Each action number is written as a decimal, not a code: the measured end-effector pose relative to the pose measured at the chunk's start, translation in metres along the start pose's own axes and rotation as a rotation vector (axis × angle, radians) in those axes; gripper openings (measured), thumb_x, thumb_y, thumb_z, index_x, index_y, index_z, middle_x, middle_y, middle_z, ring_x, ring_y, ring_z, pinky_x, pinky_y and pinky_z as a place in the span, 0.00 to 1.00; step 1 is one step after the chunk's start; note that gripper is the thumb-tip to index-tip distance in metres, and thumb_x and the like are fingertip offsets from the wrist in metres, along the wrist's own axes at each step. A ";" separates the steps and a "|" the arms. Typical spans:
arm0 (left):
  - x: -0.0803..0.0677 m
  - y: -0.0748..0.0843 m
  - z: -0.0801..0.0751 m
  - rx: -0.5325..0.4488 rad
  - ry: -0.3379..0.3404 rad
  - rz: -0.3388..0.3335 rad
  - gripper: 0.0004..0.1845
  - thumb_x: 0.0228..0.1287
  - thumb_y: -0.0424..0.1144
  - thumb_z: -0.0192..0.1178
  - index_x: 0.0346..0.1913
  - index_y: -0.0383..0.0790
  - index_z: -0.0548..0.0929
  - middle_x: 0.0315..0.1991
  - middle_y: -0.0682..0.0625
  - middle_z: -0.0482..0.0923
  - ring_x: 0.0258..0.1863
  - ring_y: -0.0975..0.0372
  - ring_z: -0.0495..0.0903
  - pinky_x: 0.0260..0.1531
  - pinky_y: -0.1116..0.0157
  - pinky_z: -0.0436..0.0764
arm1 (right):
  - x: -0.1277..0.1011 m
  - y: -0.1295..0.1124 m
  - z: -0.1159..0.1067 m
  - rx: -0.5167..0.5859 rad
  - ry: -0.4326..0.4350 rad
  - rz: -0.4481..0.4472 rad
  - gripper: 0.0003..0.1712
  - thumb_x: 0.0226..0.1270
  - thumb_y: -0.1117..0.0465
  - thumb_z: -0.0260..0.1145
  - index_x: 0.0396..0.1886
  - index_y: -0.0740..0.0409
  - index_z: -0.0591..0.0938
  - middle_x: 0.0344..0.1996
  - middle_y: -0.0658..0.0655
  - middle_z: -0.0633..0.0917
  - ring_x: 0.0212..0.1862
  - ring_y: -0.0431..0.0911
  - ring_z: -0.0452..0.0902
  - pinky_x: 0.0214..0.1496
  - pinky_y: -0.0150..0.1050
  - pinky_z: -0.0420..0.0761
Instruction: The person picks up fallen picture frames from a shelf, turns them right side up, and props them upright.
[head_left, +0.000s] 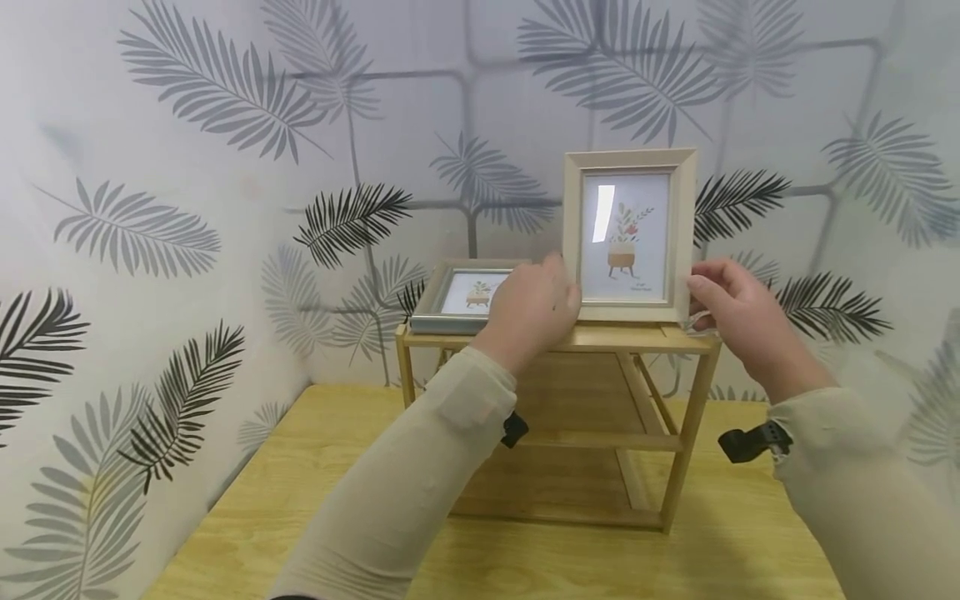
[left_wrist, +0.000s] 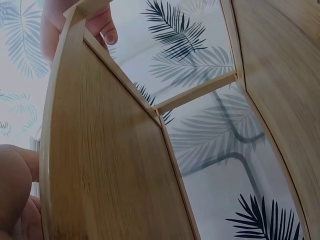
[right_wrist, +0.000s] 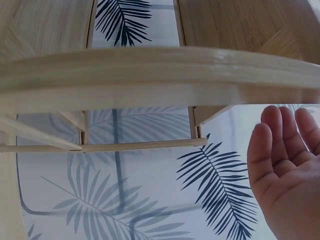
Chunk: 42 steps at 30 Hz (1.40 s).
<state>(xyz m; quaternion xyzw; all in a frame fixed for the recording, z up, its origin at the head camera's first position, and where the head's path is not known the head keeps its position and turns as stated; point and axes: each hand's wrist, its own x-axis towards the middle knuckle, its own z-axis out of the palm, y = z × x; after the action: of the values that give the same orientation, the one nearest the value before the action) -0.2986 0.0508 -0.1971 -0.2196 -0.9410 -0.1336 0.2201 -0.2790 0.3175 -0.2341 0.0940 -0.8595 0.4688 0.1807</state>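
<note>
A cream picture frame (head_left: 628, 233) with a plant print stands upright on the top of a small wooden shelf (head_left: 600, 337). My left hand (head_left: 531, 308) grips the frame's lower left corner, with its fingers curled and its thumb up along the left edge. My right hand (head_left: 731, 304) is at the lower right corner, thumb touching the frame's right edge. In the right wrist view that hand (right_wrist: 285, 170) has straight fingers beside the shelf's top board (right_wrist: 160, 70). The left wrist view shows the shelf's board (left_wrist: 100, 165) from below and my left palm (left_wrist: 15, 195).
A grey picture frame (head_left: 465, 296) lies flat on the left part of the shelf top, close to my left hand. The shelf stands on a light wooden table (head_left: 300, 517) against walls with leaf-pattern wallpaper (head_left: 225, 92). The shelf has lower tiers.
</note>
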 end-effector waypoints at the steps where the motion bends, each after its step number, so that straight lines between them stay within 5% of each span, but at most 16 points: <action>1: -0.001 -0.001 0.000 0.001 0.005 0.002 0.18 0.78 0.47 0.48 0.54 0.36 0.77 0.31 0.48 0.77 0.37 0.56 0.81 0.30 0.61 0.81 | -0.001 0.000 0.000 -0.013 0.014 -0.002 0.37 0.80 0.37 0.46 0.72 0.61 0.64 0.56 0.61 0.75 0.51 0.50 0.73 0.46 0.36 0.80; 8: -0.010 -0.006 -0.004 0.018 0.028 0.036 0.21 0.77 0.50 0.50 0.59 0.37 0.76 0.33 0.49 0.78 0.38 0.57 0.80 0.29 0.64 0.80 | -0.011 -0.011 -0.003 -0.104 0.140 -0.012 0.35 0.78 0.35 0.47 0.70 0.54 0.68 0.57 0.58 0.76 0.51 0.49 0.72 0.49 0.46 0.73; 14: -0.020 -0.016 -0.006 0.048 0.028 0.073 0.26 0.78 0.52 0.51 0.67 0.37 0.74 0.57 0.47 0.82 0.57 0.53 0.79 0.51 0.58 0.81 | -0.022 -0.024 -0.006 -0.136 0.193 -0.044 0.31 0.79 0.38 0.48 0.69 0.52 0.70 0.59 0.57 0.76 0.55 0.49 0.71 0.53 0.52 0.69; 17: -0.027 -0.024 -0.011 0.043 0.037 0.084 0.28 0.78 0.51 0.50 0.71 0.36 0.71 0.64 0.46 0.77 0.62 0.52 0.77 0.59 0.56 0.77 | -0.026 -0.035 -0.003 -0.144 0.164 -0.080 0.30 0.80 0.40 0.49 0.68 0.53 0.71 0.59 0.56 0.76 0.56 0.48 0.70 0.55 0.52 0.68; 23: -0.046 -0.044 -0.018 0.002 0.131 0.144 0.20 0.77 0.46 0.52 0.63 0.38 0.77 0.52 0.46 0.84 0.54 0.50 0.80 0.53 0.56 0.79 | -0.036 -0.060 0.012 -0.191 0.026 -0.169 0.27 0.80 0.43 0.52 0.67 0.54 0.72 0.58 0.55 0.78 0.55 0.48 0.73 0.54 0.48 0.71; 28: -0.059 -0.058 -0.019 -0.022 0.165 0.148 0.27 0.78 0.47 0.51 0.71 0.34 0.71 0.63 0.43 0.78 0.63 0.49 0.75 0.66 0.54 0.70 | -0.041 -0.074 0.030 -0.211 -0.090 -0.211 0.24 0.81 0.48 0.55 0.67 0.56 0.73 0.59 0.57 0.79 0.55 0.53 0.77 0.54 0.52 0.76; 36: -0.067 -0.088 -0.028 -0.090 0.229 0.088 0.27 0.77 0.46 0.52 0.69 0.33 0.73 0.63 0.41 0.78 0.62 0.46 0.75 0.63 0.51 0.72 | -0.037 -0.096 0.062 -0.243 -0.199 -0.271 0.23 0.79 0.50 0.57 0.66 0.56 0.75 0.58 0.57 0.81 0.54 0.54 0.80 0.55 0.55 0.78; 42: -0.067 -0.108 -0.036 -0.147 0.198 0.015 0.28 0.78 0.47 0.50 0.71 0.32 0.71 0.65 0.39 0.75 0.65 0.46 0.73 0.64 0.50 0.71 | -0.026 -0.103 0.083 -0.281 -0.216 -0.315 0.23 0.79 0.50 0.56 0.65 0.59 0.76 0.57 0.57 0.81 0.54 0.52 0.79 0.56 0.54 0.79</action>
<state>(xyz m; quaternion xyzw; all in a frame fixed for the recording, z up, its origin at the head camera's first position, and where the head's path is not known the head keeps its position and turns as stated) -0.2827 -0.0789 -0.2142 -0.2281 -0.9006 -0.2215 0.2964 -0.2398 0.1914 -0.2058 0.2504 -0.9054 0.2978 0.1700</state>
